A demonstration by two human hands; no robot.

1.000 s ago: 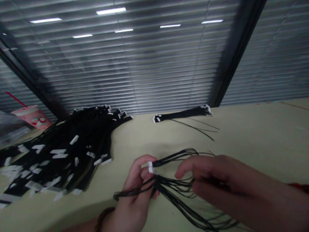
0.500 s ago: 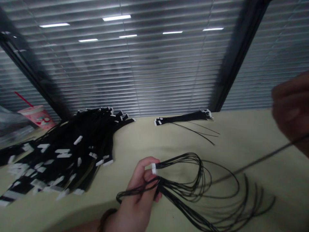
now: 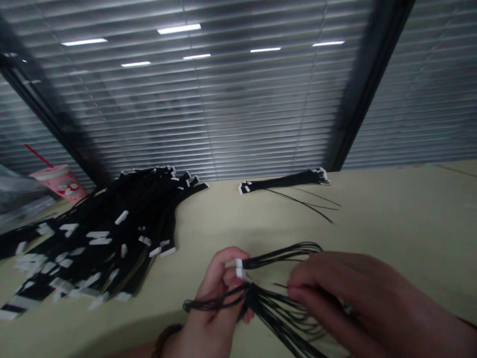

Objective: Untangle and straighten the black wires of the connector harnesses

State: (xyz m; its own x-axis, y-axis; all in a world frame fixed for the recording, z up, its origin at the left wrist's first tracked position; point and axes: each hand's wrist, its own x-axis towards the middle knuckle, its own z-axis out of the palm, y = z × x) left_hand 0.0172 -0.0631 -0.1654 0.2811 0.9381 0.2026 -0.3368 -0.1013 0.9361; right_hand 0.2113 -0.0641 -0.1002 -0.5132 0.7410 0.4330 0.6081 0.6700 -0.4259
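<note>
Low in the middle, my left hand (image 3: 219,298) grips a white plastic connector (image 3: 240,268) along with a bundle of thin black wires (image 3: 276,313). Some wires loop out of the connector to the right, and others hang down below the fingers. To the right of it, my right hand (image 3: 346,298) pinches a single black wire (image 3: 280,285) between thumb and forefinger. The tip of that wire points left toward the connector, a short gap away. The rest of this wire is hidden behind the hand.
A large heap of black cables with white connectors (image 3: 122,219) covers the table's left side. A smaller cable bundle (image 3: 285,182) lies at the back, near the blinds (image 3: 238,109), with loose wires sticking out. A pink cup with a straw (image 3: 61,183) stands far left beside a clear plastic bag (image 3: 18,199).
My right hand has come from the far right edge down and left, close to the connector, bringing a wire end. My left hand has barely shifted and keeps its grip.
</note>
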